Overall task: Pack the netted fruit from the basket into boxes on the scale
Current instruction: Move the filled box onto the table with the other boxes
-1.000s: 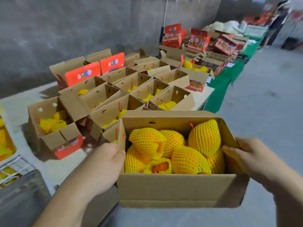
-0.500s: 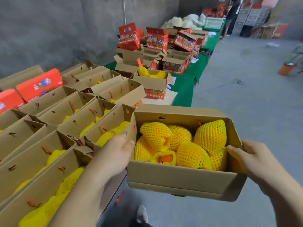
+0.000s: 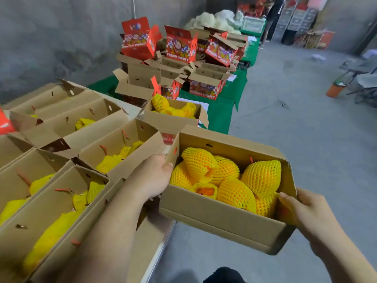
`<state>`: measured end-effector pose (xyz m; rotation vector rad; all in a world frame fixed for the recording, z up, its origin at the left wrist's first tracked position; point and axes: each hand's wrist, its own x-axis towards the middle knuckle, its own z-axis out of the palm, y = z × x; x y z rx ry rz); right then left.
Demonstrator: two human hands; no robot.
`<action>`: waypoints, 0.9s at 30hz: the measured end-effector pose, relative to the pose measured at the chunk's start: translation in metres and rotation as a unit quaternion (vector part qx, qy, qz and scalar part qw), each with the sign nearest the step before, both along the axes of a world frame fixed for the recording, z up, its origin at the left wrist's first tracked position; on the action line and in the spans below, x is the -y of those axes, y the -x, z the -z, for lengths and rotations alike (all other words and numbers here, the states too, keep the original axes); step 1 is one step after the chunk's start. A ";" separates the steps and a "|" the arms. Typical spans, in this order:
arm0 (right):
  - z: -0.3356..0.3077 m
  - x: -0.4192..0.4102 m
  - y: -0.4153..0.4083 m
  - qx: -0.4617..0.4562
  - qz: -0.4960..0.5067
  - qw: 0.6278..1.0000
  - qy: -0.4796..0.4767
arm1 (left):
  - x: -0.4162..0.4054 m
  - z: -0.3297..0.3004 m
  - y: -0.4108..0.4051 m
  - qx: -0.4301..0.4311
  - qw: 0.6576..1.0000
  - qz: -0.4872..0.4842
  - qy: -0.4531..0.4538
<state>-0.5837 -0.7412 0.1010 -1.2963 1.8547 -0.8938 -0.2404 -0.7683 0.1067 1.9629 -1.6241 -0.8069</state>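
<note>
I hold an open cardboard box in the air beside the table's edge, over the grey floor. It is filled with several fruits in yellow foam netting. My left hand grips the box's left end wall, thumb over the rim. My right hand grips the right end, thumb inside against the fruit. The box tilts slightly down to the right. No scale or basket is in view.
Rows of open boxes with netted fruit cover the table on the left. One filled box stands at the far end. Red "FRESH FRUIT" cartons pile on a green-covered table. An orange bucket stands on the floor at right.
I have walked along the table with the box in both hands. The view has swung right, and the red cartons and green table are nearer. My grip is unchanged.
</note>
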 end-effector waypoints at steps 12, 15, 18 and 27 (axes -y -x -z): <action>0.091 0.264 -0.053 0.088 -0.100 0.984 -0.116 | 0.195 0.050 -0.031 0.092 0.983 -0.152 -0.044; 0.119 0.303 -0.070 0.135 -0.105 0.968 -0.186 | 0.237 0.070 -0.020 0.096 0.973 -0.204 -0.047; 0.140 0.323 -0.079 0.141 -0.125 0.952 -0.242 | 0.256 0.093 0.006 0.021 0.965 -0.262 0.020; 0.080 0.469 -0.040 -0.192 -0.400 0.889 -0.115 | 0.250 0.171 0.133 -0.234 0.837 -0.459 -0.185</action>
